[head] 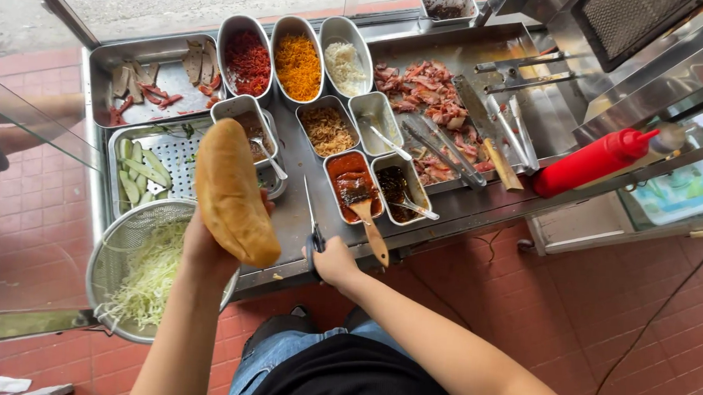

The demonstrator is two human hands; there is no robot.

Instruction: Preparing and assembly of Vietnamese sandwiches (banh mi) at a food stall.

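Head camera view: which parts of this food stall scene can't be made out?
- Black-handled knife: handle hidden inside the right hand.
- Left hand: fingers covered by the long golden bread roll.
- Small dark tray at the top edge: contents too small to identify.
- Round metal colander of shredded cabbage: right rim behind the left arm.

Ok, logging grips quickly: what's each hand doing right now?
Left hand: closed around the bread roll.
Right hand: closed on the knife handle.

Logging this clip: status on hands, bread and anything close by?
Left hand grips bread roll, raised. Right hand on scissors at counter edge. Sauce tub with wooden spatula close beside.
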